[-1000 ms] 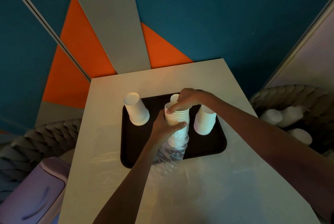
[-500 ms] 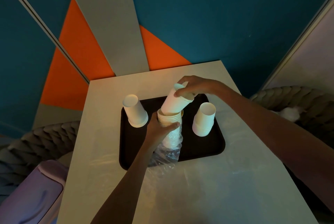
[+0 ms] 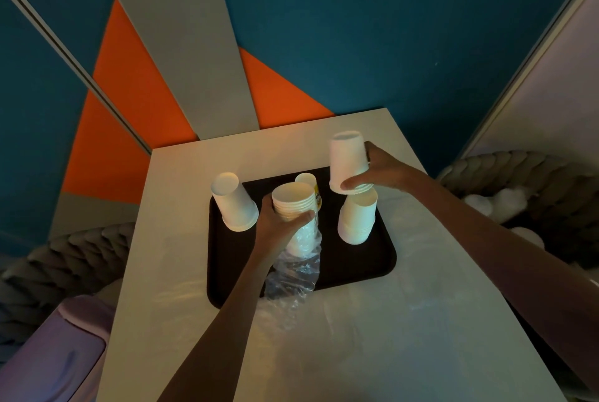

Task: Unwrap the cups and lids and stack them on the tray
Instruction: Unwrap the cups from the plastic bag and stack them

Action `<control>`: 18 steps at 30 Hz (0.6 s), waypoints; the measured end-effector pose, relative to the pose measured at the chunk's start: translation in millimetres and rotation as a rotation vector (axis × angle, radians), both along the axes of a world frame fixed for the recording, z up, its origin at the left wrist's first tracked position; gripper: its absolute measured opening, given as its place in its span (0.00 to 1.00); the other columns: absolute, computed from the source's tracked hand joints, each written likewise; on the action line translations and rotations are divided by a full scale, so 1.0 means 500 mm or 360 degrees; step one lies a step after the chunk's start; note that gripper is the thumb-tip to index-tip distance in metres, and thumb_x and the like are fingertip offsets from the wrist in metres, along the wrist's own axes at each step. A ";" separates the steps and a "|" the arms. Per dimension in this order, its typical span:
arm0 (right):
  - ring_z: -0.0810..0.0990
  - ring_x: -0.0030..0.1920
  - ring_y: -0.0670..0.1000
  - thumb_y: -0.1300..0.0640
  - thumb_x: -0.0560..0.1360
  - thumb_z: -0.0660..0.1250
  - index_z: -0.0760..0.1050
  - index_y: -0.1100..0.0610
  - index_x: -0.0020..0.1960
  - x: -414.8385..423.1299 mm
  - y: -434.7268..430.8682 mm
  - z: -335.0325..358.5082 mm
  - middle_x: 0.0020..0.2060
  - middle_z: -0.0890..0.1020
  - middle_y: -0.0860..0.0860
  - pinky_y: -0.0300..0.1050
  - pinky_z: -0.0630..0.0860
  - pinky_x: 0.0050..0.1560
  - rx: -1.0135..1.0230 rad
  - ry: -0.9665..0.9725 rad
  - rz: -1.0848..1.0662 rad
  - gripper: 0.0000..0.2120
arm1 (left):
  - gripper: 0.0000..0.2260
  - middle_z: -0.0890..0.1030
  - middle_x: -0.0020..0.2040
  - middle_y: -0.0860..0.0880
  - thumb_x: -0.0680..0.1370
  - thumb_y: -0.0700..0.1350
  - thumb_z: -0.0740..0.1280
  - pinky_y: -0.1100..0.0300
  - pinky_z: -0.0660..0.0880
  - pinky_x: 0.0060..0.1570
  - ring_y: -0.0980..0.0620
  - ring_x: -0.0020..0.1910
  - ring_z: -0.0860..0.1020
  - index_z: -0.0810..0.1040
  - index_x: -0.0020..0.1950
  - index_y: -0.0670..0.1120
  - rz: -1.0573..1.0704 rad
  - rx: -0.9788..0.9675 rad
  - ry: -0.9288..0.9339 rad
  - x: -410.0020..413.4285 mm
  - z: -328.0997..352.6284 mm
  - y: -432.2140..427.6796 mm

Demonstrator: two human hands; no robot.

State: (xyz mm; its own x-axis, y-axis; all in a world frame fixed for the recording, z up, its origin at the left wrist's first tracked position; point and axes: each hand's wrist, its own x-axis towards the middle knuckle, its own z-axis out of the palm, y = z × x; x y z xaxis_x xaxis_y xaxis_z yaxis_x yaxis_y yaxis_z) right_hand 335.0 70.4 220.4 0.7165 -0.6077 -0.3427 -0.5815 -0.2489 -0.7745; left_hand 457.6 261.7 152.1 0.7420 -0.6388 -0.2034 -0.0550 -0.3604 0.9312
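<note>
One dark tray (image 3: 356, 268) lies on the pale desk (image 3: 389, 337). I count five groups of white paper cups on or over it.

Two stacks stand mouth down on the tray: a left stack (image 3: 235, 204) at its far left corner and a right stack (image 3: 356, 220) on its right side. Between them, towards the far edge, one rear cup (image 3: 306, 178) with a yellow mark shows only its top; the rest is hidden.

The left hand (image 3: 278, 223) has its grip clamped round the wrapped stack (image 3: 293, 199), which is held mouth up over the middle of the tray. Several nested rims show at its top, too close together to count surely. One clear plastic wrap (image 3: 293, 272) hangs crumpled round its lower part and trails over the tray's near edge onto the desk.

The right hand (image 3: 379, 171) has its grip clamped on a lifted stack (image 3: 347, 160), mouth down, with thumb and fingers at its rims. It hangs directly above the right stack, almost touching its top.

One purple bin (image 3: 64, 353) sits at the lower left, beside the desk.
</note>
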 end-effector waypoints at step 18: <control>0.67 0.68 0.51 0.47 0.66 0.76 0.63 0.51 0.71 -0.007 0.039 -0.010 0.68 0.68 0.52 0.43 0.65 0.62 -0.0217 -0.0250 -0.0136 0.38 | 0.34 0.76 0.56 0.53 0.65 0.45 0.79 0.60 0.74 0.52 0.54 0.54 0.76 0.67 0.67 0.46 -0.0072 0.0002 0.0008 -0.010 -0.011 0.002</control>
State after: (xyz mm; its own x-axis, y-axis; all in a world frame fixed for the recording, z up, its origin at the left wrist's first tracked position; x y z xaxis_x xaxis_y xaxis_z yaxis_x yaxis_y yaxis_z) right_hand 331.7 89.8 215.6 0.6986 -0.7014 -0.1414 -0.4796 -0.3124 -0.8200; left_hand 452.8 262.7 146.6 0.7111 -0.6716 -0.2079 -0.0665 -0.3587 0.9311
